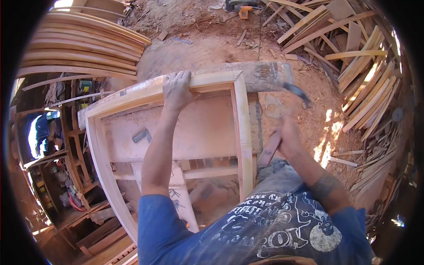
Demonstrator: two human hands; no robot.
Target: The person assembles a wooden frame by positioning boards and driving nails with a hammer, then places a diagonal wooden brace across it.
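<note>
A wooden frame [244, 128] lies across a workbench [269, 73], its far rail along the bench's far side. My left hand [177, 89] is wrapped over that far rail, left of the frame's far right corner. To the right of the frame my right hand [289, 134] is closed on a hammer, whose dark head [297, 93] is blurred and raised beside the corner, not touching it. A wooden piece [270, 148] stands close to the right hand, near my waist. A small dark metal tool [141, 135] lies on the board inside the frame.
Long boards [88, 44] are stacked at the far left, above shelves [73, 145] with assorted items. Curved wood strips [371, 92] and offcuts pile up on the right. An orange power tool [244, 12] sits on the dirt ground at the top.
</note>
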